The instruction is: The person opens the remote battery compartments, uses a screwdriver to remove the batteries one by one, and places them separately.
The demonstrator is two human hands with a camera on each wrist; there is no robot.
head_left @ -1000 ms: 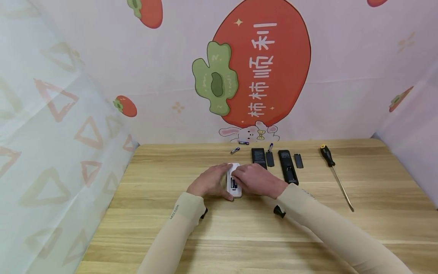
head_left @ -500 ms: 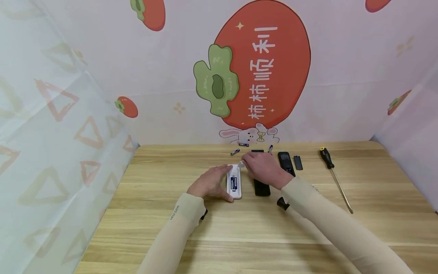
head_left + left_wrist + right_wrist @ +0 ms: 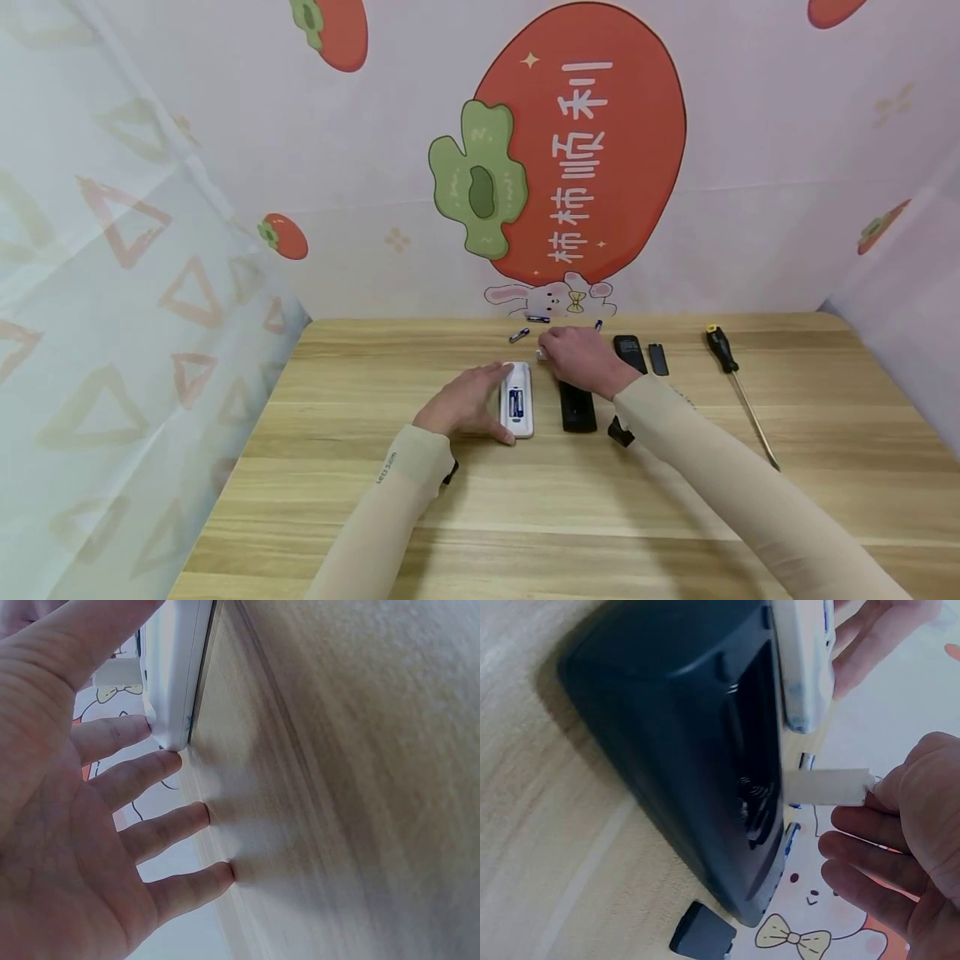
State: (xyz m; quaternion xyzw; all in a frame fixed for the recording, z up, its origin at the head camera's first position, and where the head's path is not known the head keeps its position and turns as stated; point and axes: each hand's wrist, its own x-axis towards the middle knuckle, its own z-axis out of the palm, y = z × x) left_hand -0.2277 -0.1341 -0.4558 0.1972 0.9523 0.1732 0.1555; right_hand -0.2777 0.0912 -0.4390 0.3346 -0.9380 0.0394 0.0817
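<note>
A white remote control (image 3: 527,423) lies back up on the table, two blue batteries (image 3: 516,403) side by side in its bared compartment. My left hand (image 3: 467,402) holds it, thumb at the near end and fingertips at the far end; the left wrist view has the other fingers spread, tips on the tabletop. My right hand (image 3: 583,360) pinches a small white battery cover (image 3: 829,786) between thumb and forefinger, raised off the table. Beneath that hand is a black remote control (image 3: 578,410); its compartment stands uncovered, springs showing in the right wrist view.
Loose batteries lie at the back, one (image 3: 519,335) left of my right hand. On the right are another black remote control (image 3: 630,352), a black battery cover (image 3: 657,359) and a long screwdriver (image 3: 722,348). A second black cover (image 3: 703,931) shows in the right wrist view.
My right hand has moved off the white remote control, back and to the right, carrying the white battery cover; the batteries in the compartment came into full sight. My left hand has stayed put.
</note>
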